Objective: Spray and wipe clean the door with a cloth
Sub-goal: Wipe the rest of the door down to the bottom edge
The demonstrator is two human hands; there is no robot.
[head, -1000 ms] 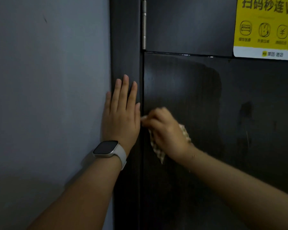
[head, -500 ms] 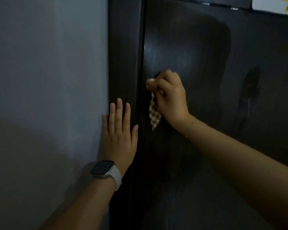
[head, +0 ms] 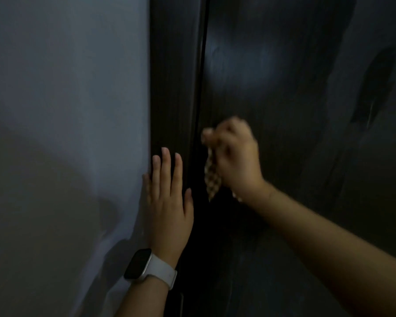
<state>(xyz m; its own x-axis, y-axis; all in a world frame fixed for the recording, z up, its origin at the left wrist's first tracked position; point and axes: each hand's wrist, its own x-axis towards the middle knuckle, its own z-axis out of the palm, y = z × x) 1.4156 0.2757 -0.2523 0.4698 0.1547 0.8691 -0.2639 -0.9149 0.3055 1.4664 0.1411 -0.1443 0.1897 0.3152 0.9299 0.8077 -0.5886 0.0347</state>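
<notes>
A dark wooden door (head: 295,92) fills the right half of the view, with wet smears on its surface. My right hand (head: 236,156) grips a checked cloth (head: 212,179) against the door, close to its left edge; the hand is blurred and a corner of the cloth hangs below the fist. My left hand (head: 167,202) lies flat, fingers straight, on the dark door frame (head: 172,76) where it meets the wall. A white smartwatch (head: 146,268) is on that wrist. No spray bottle is in view.
A pale grey wall (head: 62,110) takes up the left half of the view, with shadows of my arm across its lower part. A narrow gap (head: 201,65) runs between frame and door.
The view has tilted further down; the yellow sticker and hinge have left the frame. My right hand with the cloth has moved down the door's left edge. My left hand stays flat on the frame.
</notes>
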